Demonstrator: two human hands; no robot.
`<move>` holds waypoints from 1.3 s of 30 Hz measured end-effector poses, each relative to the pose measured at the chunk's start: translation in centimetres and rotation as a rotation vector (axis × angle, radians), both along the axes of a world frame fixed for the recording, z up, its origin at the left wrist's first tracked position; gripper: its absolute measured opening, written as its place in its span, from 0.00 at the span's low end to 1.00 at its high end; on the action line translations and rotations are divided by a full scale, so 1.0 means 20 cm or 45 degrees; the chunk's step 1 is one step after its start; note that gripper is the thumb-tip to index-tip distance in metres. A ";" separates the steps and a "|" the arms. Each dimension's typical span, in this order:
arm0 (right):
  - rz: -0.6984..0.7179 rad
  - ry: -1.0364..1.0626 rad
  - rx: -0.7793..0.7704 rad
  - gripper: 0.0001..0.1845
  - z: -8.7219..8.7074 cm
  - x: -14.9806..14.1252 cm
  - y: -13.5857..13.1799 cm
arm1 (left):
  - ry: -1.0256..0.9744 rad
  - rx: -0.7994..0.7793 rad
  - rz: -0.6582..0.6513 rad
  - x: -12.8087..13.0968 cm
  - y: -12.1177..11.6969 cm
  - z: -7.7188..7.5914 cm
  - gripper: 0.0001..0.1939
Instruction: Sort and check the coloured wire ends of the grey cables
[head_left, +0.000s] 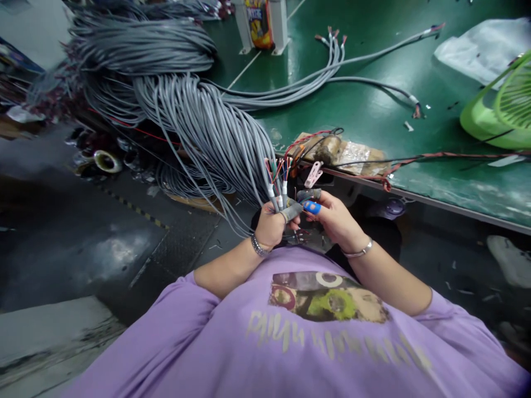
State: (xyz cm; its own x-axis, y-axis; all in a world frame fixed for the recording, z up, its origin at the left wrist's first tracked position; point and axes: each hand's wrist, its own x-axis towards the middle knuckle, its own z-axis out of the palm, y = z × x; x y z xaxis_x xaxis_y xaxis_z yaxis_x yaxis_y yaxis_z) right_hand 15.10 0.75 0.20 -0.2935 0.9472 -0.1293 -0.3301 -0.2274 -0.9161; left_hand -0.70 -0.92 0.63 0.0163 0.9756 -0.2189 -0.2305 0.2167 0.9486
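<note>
My left hand (271, 224) is closed around the ends of several grey cables (284, 193), whose stripped tips fan out into thin coloured wires (277, 170). Dark tape wraps its thumb. Just to the right, my right hand (332, 216) pinches with thumb and forefinger close to the left fingertips; a blue cover (312, 207) sits on one finger and dark tape on another. Thin wire seems to lie between those fingers, but it is too small to be sure. A long bundle of grey cables (207, 121) hangs over the table edge beside my left hand.
A green table (415, 127) spans the far side, with more cables (290, 99) across it. A pink clip (314, 174) and a taped cardboard piece (352, 156) sit at its edge. A green fan (498, 110) and plastic bag (485, 50) are at right.
</note>
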 end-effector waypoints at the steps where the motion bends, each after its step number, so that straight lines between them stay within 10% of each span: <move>1: -0.013 0.020 0.011 0.18 0.01 -0.01 0.00 | 0.010 0.005 -0.019 0.00 0.00 0.00 0.19; 9: -0.077 0.063 0.062 0.21 0.06 -0.08 -0.01 | 0.075 -0.026 -0.190 -0.02 0.00 0.02 0.16; 39: -0.183 0.128 -0.224 0.22 -0.01 -0.09 -0.03 | -0.077 -0.076 0.027 -0.01 0.01 -0.01 0.19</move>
State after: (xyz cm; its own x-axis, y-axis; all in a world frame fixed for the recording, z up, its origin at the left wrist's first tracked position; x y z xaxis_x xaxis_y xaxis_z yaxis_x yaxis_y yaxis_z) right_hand 13.27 0.22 0.08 -0.1769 0.9456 -0.2729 -0.4580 -0.3245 -0.8276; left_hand -0.89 -0.74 0.37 0.0108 0.9611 -0.2762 -0.2920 0.2672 0.9184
